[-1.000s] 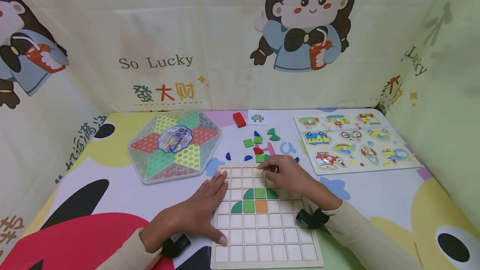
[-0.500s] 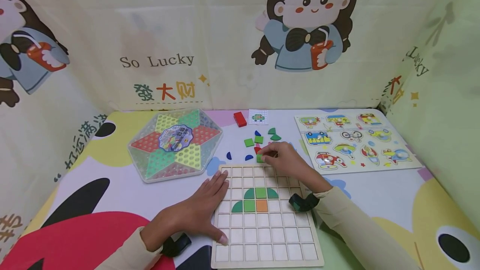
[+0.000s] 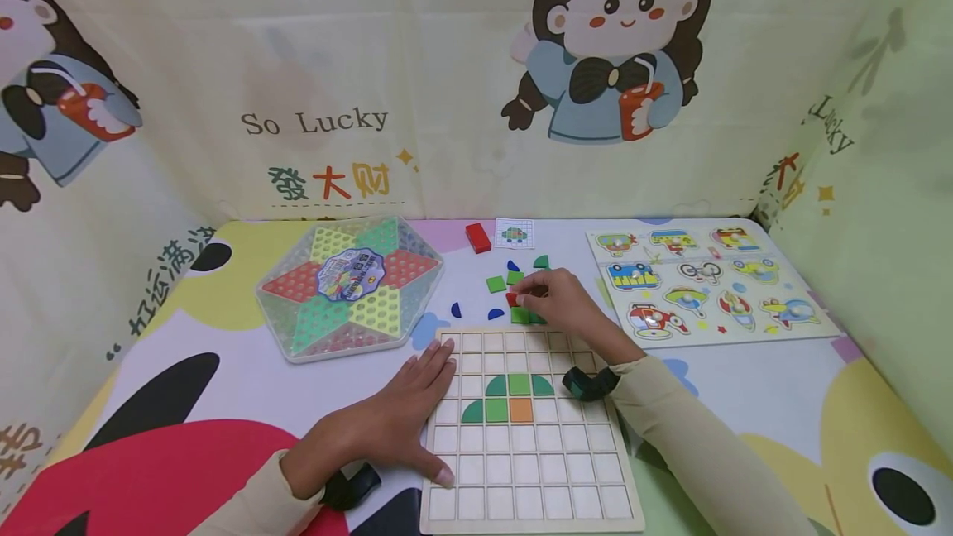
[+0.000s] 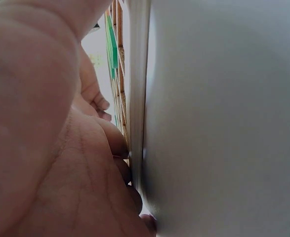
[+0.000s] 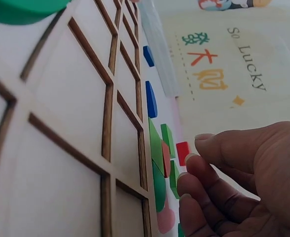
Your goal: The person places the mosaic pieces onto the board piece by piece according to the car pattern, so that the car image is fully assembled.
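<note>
A wooden grid board lies on the table with green squares, green quarter-rounds and an orange square in some cells. My left hand rests along its left edge, fingers straight and thumb spread over the near part. Past the far edge, my right hand reaches over loose pieces, fingers loosely bent. Its fingertips are by a red piece, just above a green square. In the right wrist view, thumb and index tips stand close together, and no piece shows between them. The hand hides part of the pile.
Loose green squares and blue half-rounds lie around the right hand. A red block and a pattern card are behind. A hexagonal marble game box stands left, a vehicle puzzle board right.
My right hand has moved from above the board's far rows away to the loose pieces, ending by the red one. The left hand stays in place.
</note>
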